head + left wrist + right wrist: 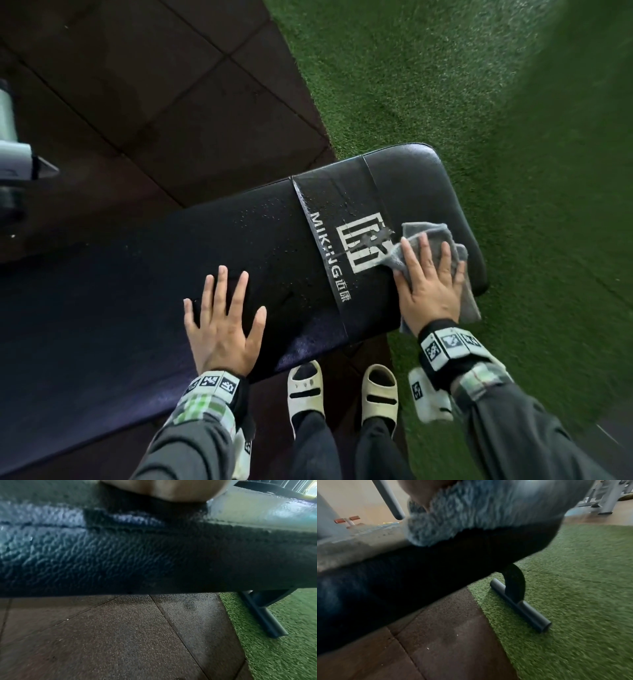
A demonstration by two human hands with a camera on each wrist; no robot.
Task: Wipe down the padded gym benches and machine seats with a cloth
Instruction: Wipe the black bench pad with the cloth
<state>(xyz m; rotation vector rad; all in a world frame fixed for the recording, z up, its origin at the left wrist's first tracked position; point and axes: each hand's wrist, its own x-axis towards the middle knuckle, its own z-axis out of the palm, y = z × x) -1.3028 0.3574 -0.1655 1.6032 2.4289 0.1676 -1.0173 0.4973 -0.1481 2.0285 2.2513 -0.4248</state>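
Observation:
A black padded bench (267, 240) with a white printed logo (363, 243) runs from lower left to upper right in the head view; droplets speckle its surface. My right hand (428, 274) lies flat, fingers straight, pressing a grey cloth (435, 236) onto the pad next to the logo. My left hand (222, 315) rests flat on the pad's middle with fingers spread, holding nothing. The left wrist view shows the pad's textured side (120, 555). In the right wrist view the fuzzy grey cloth (471, 511) hangs over the pad's edge (436, 577).
Dark rubber floor tiles (154, 102) lie left of the bench, green turf (479, 85) to the right. The bench's dark tubular foot (522, 607) stands on the turf. My feet in pale slippers (342, 390) stand at the pad's near edge. Grey machine frames (607, 497) stand in the distance.

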